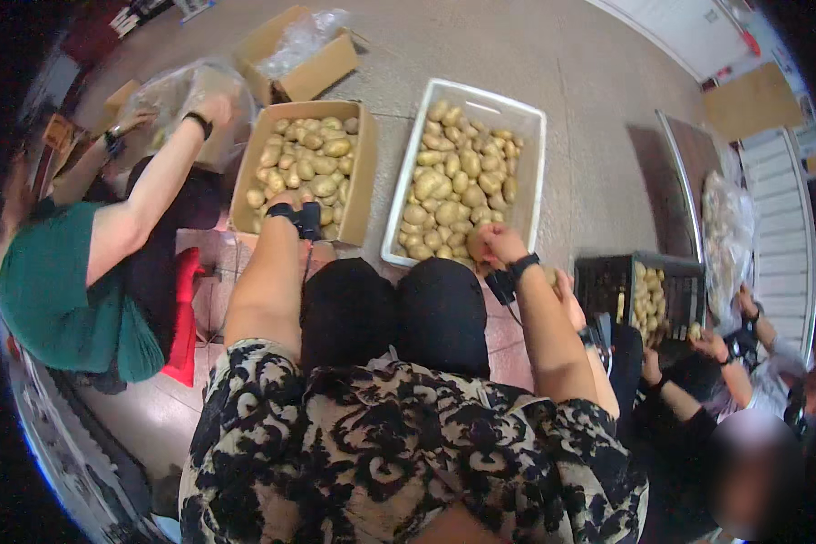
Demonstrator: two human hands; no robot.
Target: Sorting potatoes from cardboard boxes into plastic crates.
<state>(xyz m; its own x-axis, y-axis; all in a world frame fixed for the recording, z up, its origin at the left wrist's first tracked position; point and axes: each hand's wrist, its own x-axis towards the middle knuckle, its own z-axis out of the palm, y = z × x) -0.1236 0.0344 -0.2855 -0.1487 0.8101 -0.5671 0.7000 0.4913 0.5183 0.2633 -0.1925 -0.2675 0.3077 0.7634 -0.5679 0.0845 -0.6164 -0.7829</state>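
Note:
Potatoes (313, 153) fill a cardboard box (364, 177) at centre left, and more potatoes (459, 177) lie in a white plastic crate (538, 156) to its right. My left hand (291, 200) reaches over the near left part of the box and touches the potatoes there; its fingers are partly hidden, so its grip cannot be told. At the near right corner of the crate, my right hand (500, 243) has bent fingers around a potato (477, 243), which is blurred. Both wrists wear black straps with small devices and cables.
A co-worker at left handles a clear plastic bag (177, 102). An open cardboard box (319, 64) with plastic film stands beyond. At right, co-workers' hands are near a black crate (598, 285) of potatoes; one hand holds a potato (695, 331). Another person's hand (571, 302) is beside my right forearm.

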